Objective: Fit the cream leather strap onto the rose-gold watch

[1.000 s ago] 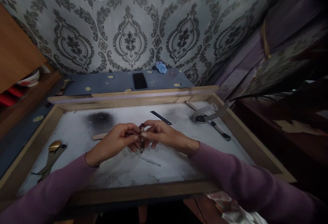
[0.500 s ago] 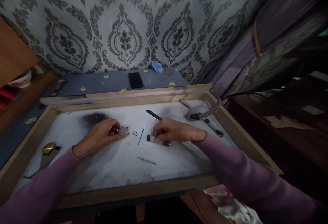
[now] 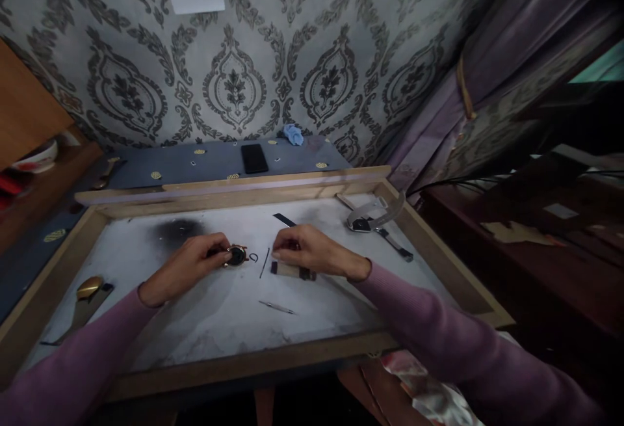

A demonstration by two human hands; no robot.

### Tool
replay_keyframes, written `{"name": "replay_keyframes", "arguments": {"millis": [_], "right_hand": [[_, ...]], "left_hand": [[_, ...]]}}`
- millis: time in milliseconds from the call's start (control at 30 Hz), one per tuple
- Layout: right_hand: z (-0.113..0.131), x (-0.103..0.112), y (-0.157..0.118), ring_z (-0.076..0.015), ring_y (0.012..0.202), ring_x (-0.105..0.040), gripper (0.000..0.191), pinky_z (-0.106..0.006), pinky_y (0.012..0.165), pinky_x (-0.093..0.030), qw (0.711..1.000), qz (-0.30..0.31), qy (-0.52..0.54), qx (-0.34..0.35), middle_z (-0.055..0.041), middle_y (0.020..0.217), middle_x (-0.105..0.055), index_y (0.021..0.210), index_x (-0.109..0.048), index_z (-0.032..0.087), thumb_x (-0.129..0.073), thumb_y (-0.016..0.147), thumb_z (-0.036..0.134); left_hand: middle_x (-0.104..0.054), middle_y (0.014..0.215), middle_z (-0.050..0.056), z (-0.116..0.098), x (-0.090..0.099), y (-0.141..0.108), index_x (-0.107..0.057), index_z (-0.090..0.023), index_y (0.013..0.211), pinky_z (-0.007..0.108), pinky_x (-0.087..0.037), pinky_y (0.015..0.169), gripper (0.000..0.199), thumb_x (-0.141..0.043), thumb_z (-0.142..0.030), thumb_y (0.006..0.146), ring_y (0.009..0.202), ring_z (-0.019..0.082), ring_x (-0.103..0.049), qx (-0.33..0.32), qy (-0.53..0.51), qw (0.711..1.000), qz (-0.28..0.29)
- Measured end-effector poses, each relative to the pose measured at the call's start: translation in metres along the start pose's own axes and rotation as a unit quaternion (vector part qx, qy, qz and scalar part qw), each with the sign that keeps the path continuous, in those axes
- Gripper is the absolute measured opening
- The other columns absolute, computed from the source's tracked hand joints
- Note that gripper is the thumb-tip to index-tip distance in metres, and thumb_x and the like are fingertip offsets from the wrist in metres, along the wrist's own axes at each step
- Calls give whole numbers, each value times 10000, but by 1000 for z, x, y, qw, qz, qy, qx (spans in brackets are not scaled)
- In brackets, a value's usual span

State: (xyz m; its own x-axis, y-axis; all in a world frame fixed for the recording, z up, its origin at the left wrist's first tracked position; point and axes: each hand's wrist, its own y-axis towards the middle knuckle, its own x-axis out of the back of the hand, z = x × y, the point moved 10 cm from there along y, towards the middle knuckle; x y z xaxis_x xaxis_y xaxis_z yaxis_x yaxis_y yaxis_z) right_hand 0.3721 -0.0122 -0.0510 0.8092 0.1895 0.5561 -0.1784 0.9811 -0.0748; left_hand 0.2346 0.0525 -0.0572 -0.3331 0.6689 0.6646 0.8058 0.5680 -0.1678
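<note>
My left hand point(image 3: 192, 258) pinches a round watch case point(image 3: 237, 256) with a gold-coloured rim and dark middle, low over the white work surface. My right hand point(image 3: 314, 249) is closed, thumb and fingertips drawn together; whatever is between them is too small to make out. Just below it lies a beige piece with dark ends point(image 3: 287, 270). Between my hands are a small dark curved ring point(image 3: 253, 257) and a thin dark rod point(image 3: 264, 263). Nearer to me lies a slim metal tool point(image 3: 276, 307). A dark flat blade point(image 3: 284, 220) reaches partly behind my right hand.
A wooden frame point(image 3: 234, 367) edges the work surface. A grey-strapped watch point(image 3: 361, 223) lies at the right, a gold-coloured watch point(image 3: 90, 287) at the left. Behind the frame, a black phone point(image 3: 254, 159) and crumpled blue cloth point(image 3: 294, 134) rest on the blue tablecloth point(image 3: 185, 159).
My right hand has come off the beige piece and moved slightly left toward the thin rod. The watch case in my left hand has turned, now showing a dark middle. The view has tilted up slightly.
</note>
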Motion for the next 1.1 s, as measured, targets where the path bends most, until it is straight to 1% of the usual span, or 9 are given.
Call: {"name": "replay_keyframes", "arguments": {"millis": [67, 167, 233, 367, 500, 667, 767, 900, 1100], "right_hand": [[11, -5, 4, -101, 609, -522, 221, -220, 568, -389, 997, -20, 64, 26, -12, 673, -608, 904, -668, 108, -605, 839, 310], [18, -29, 11, -124, 662, -604, 269, -215, 559, -432, 981, 21, 192, 26, -38, 753, -651, 978, -624, 123, -582, 853, 358], [16, -39, 15, -119, 634, -620, 274, -195, 504, -424, 963, 29, 266, 10, -39, 750, -660, 915, -603, 135, -595, 844, 399], [9, -39, 19, -89, 530, -594, 337, -177, 455, -404, 941, -7, 339, -1, -23, 668, -663, 827, -590, 140, -660, 794, 468], [9, -36, 19, -103, 572, -634, 402, -188, 491, -453, 929, -12, 369, 3, -37, 698, -684, 836, -598, 134, -700, 754, 514], [15, -31, 19, -120, 612, -659, 428, -190, 486, -458, 929, -13, 370, 17, -55, 748, -707, 849, -601, 127, -739, 717, 511], [14, -29, 19, -128, 675, -673, 427, -195, 528, -474, 922, -21, 387, 20, -58, 786, -711, 865, -603, 126, -777, 685, 473], [10, -27, 21, -113, 662, -656, 422, -196, 548, -467, 909, -34, 416, 17, -28, 752, -702, 860, -613, 138, -823, 631, 424], [7, -23, 23, -111, 663, -652, 387, -205, 563, -474, 906, -53, 420, 22, -21, 749, -703, 867, -628, 141, -818, 647, 395]], "left_hand": [[-599, 694, 1, -10, -5, -1, -581, -167, 815, 262, -395, 609, 262, -498, -412, 857, 639, 143, -534, 1, -68, 998, 15], [-616, 682, 4, -24, -14, -2, -588, -165, 811, 260, -417, 603, 233, -553, -395, 830, 620, 135, -542, 0, -157, 987, 43], [-630, 704, 7, -31, -17, -3, -594, -167, 818, 258, -429, 613, 189, -587, -356, 813, 643, 133, -553, -7, -198, 979, 52], [-660, 778, 20, -36, -15, -5, -606, -164, 875, 259, -446, 656, 153, -618, -295, 796, 720, 139, -580, -22, -238, 969, 62], [-677, 829, 35, -35, -3, -8, -605, -158, 951, 275, -444, 700, 179, -603, -277, 817, 782, 155, -597, -31, -203, 978, 33], [-688, 895, 44, -38, 7, -12, -596, -166, 1016, 281, -438, 720, 197, -565, -284, 860, 837, 167, -604, -67, -140, 988, -10], [-684, 858, 41, -37, 9, -12, -581, -161, 1008, 278, -445, 702, 184, -551, -267, 860, 785, 157, -601, -72, -156, 985, -17], [-685, 857, 51, -35, 10, -12, -560, -156, 1027, 297, -460, 729, 206, -539, -277, 861, 768, 159, -604, -69, -187, 980, -9], [-681, 872, 59, -35, 10, -12, -539, -157, 1011, 303, -463, 760, 218, -539, -316, 862, 766, 153, -604, -61, -217, 974, 0]]}}
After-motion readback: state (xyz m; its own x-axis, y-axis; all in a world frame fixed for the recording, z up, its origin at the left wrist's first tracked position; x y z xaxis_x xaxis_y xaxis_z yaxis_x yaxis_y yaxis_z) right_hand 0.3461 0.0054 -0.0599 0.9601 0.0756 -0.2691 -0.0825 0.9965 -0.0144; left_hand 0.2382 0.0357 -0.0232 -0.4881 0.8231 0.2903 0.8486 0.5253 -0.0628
